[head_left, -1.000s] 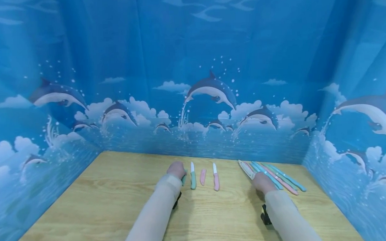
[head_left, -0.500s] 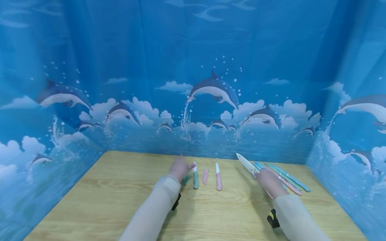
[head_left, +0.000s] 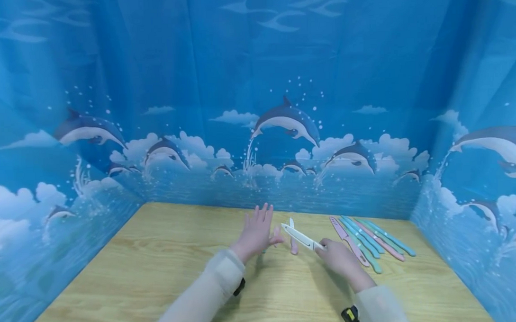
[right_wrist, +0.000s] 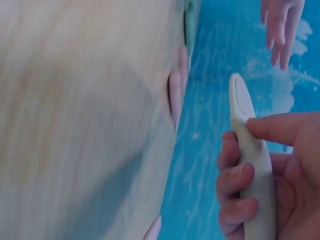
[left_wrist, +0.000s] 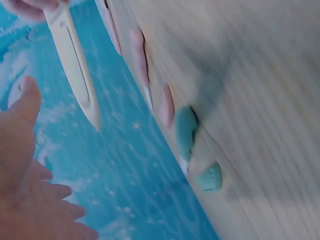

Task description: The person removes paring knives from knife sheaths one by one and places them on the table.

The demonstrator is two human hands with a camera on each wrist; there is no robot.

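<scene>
1. Right hand [head_left: 339, 258] is nearest the camera, fingers curled round the butt of a white sheathed knife [head_left: 301, 237], forefinger along its top in the right wrist view [right_wrist: 252, 165]. It is held in the air, tip pointing left toward the other hand.
2. Left hand [head_left: 256, 232] is held flat and spread, fingers straight, holding nothing, palm just beside the knife tip. Left wrist view shows a gap between tip [left_wrist: 75, 65] and thumb.
3. My read: the step is a handover, or pulling the sheath off. Either way, bring the left hand in from the side of the tip, not head-on, and close it on the sheath's flat faces.
4. Keep the right grip on the handle end only. If the sheath is to come off, pull straight along the knife's length, no twisting.
5. I can't tell where sheath meets handle; all white in both wrist views. Find the seam by feel before pulling.
6. On the table [head_left: 159, 259] under the hands: a pink knife [head_left: 292, 238] with bare blade. Stay above it.
7. Right of it lies a fan of pink and teal knives [head_left: 367, 242], touching one another. Well clear of the work, so leave them.
8. Behind: blue dolphin backdrop [head_left: 282, 122].
</scene>
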